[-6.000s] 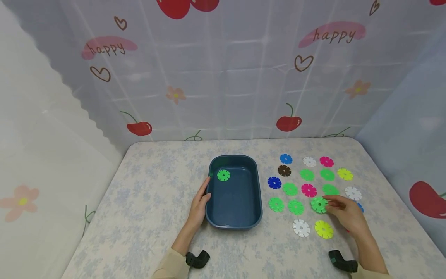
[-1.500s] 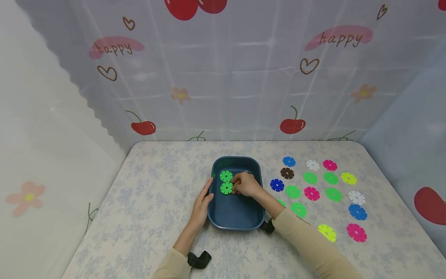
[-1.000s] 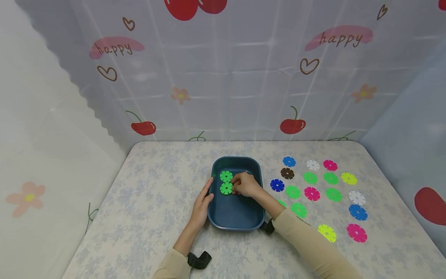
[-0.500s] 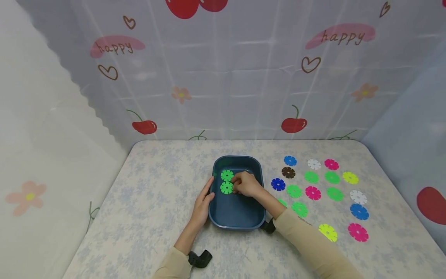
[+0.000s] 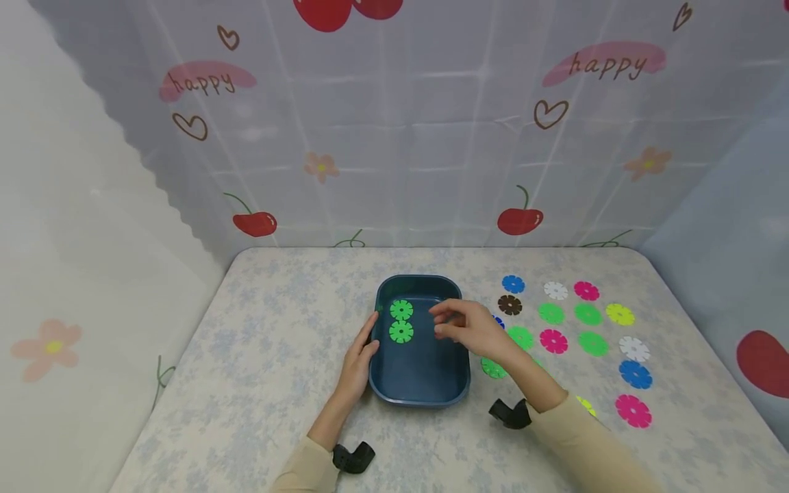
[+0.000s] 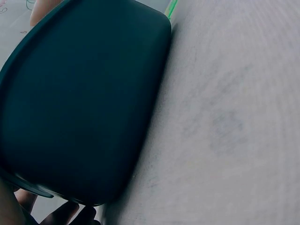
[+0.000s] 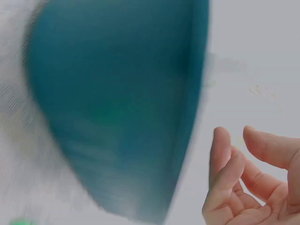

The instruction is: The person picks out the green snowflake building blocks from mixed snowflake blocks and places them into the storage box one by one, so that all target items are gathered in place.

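In the head view, a dark blue rectangular tray (image 5: 419, 376) stands on the table. Two green notched plastic discs, an upper disc (image 5: 402, 310) and a lower disc (image 5: 401, 332), lie one in front of the other inside it. My left hand (image 5: 353, 363) rests against the tray's left side, fingers and thumb extended at the rim; the left wrist view shows fingertips (image 6: 63, 213) at the outer wall. Over the tray's right side is my right hand (image 5: 474, 329), thumb and fingers apart with nothing between them. The right wrist view shows its thumb (image 7: 272, 147) separated from the fingers.
Right of the tray lie several loose discs, among them a brown disc (image 5: 509, 305), a pink disc (image 5: 554, 341), a green disc (image 5: 594, 344) and a blue disc (image 5: 635, 374). My right forearm covers part of this group. A patterned curtain (image 5: 394, 137) hangs behind the table.
A green disc was carried from the table into the tray and set below the first. My right hand has let go of it and moved right and up; the left hand stays.
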Available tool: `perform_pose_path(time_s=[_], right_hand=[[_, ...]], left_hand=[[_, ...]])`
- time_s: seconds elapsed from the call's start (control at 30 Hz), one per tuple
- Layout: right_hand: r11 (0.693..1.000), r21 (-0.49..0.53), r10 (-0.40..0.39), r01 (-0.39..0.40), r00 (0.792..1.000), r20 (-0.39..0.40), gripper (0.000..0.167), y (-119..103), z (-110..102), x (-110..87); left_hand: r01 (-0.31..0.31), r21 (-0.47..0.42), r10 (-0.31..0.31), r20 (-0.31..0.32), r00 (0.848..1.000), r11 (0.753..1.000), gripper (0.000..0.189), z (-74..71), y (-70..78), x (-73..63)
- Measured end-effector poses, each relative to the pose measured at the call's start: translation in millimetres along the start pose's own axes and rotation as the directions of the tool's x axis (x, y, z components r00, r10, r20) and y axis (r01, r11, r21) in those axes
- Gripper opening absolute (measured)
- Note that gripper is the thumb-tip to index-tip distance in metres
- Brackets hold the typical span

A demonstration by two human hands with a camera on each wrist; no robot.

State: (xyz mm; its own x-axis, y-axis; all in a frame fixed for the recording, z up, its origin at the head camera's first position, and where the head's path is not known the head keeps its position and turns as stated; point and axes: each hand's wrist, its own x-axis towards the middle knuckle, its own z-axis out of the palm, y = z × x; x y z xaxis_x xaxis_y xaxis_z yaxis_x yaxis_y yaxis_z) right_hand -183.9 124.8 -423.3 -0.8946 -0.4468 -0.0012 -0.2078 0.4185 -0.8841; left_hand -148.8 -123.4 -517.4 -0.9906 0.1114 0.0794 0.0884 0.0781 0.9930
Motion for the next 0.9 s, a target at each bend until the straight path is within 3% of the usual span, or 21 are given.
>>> perform_pose_path(time_s=[0.23, 0.43, 0.67, 0.9], right_hand=[[0.995, -0.071, 0.065, -0.072, 0.994, -0.09, 0.034, 19.4, -33.9, -47.5], [0.982, -0.112, 0.128, -0.149, 0.975, -0.182, 0.038, 37.1, -54.8, -79.6], [0.961, -0.099, 0.231, -0.257, 0.948, -0.218, 0.045, 60.4, -72.8, -98.9], [0.924, -0.074, 0.351, -0.375, 0.908, -0.229, 0.05, 76.9, -76.6, -107.1]], left_hand=[[0.007, 0.008, -0.007, -0.005, 1.0, 1.0, 0.051, -0.6, 0.1, -0.4], [0.003, 0.004, -0.003, 0.001, 1.0, 1.0, 0.051, -0.2, -0.4, 0.8], [0.006, 0.006, -0.006, 0.004, 1.0, 1.0, 0.052, -0.3, 0.0, 0.5], [0.0, 0.003, 0.0, 0.006, 1.0, 1.0, 0.052, -0.2, 0.7, 0.7]])
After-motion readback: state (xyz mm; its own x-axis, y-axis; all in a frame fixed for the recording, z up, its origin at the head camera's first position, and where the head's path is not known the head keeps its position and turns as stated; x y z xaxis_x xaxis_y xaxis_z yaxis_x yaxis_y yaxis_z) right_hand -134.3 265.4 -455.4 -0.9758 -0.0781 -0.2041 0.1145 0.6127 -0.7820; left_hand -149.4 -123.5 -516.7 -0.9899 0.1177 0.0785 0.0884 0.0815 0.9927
